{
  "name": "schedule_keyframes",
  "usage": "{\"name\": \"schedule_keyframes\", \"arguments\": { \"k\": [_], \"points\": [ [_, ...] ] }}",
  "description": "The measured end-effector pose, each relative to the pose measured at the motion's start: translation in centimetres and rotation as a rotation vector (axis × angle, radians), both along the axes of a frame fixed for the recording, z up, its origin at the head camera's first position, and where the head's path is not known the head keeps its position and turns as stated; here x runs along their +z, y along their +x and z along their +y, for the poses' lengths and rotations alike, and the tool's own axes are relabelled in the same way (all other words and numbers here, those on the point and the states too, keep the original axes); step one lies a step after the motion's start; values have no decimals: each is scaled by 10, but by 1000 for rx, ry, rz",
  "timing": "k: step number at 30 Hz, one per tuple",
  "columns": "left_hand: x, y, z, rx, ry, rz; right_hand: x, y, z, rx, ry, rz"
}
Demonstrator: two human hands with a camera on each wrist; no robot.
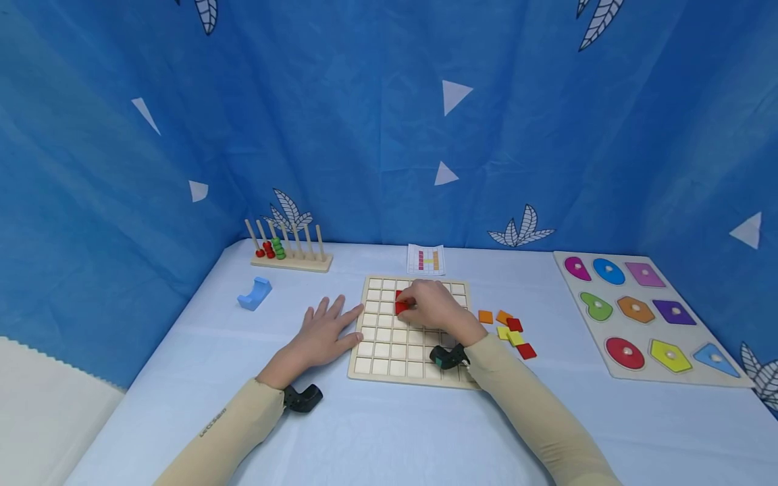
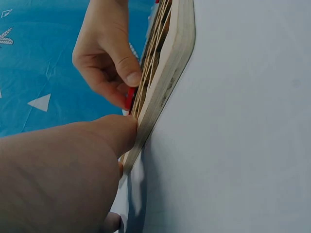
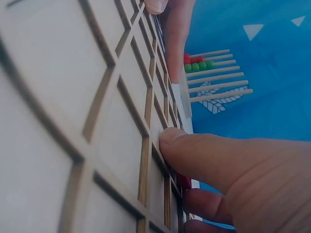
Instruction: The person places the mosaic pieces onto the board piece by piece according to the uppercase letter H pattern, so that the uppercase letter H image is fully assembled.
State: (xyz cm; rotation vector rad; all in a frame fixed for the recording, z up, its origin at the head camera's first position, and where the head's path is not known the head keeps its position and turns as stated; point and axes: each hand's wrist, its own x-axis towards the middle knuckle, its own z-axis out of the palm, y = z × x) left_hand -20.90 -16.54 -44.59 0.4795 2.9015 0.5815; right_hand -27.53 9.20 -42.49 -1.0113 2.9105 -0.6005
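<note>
A blue curtain (image 1: pixel 340 121) hangs on the far side, printed with white triangles and leaves. The table (image 1: pixel 371 439) has a pale cloth. At the far right lies the shape board (image 1: pixel 645 330), with nine knobbed, coloured pieces in three rows. In the middle is the grid board (image 1: pixel 389 379), wooden and divided into square cells. The rack (image 1: pixel 298 263), with upright pegs, stands at the far left.

The left hand (image 1: pixel 322 335) rests left of the grid board, fingers straight and spread, forefinger and thumb touching its left edge. The right hand (image 1: pixel 434 307) is over the board's far half, thumb and fingers pinching a red tile (image 1: pixel 402 308) at the cells left of the middle; another bit of red shows just beyond it, partly hidden.

Past the grid board's far edge lies a card (image 1: pixel 425 260) with a coloured pattern. A blue block (image 1: pixel 254 295) sits near the rack, on its near side. Right of the grid board lie loose tiles (image 1: pixel 514 337): orange, yellow and red, some overlapping. Smallest are the rack's beads (image 1: pixel 278 248), red and green, on its left pegs.
</note>
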Motion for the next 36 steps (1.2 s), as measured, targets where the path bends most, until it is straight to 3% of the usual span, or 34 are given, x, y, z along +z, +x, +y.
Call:
{"name": "schedule_keyframes", "arguments": {
  "k": [12,36],
  "points": [
    [1,-1,0,3,-13,-22,0,-1,-1,-33,-35,-65],
    [0,-2,1,11,-11,-19,-4,-4,1,-23,-49,-72]
  ]
}}
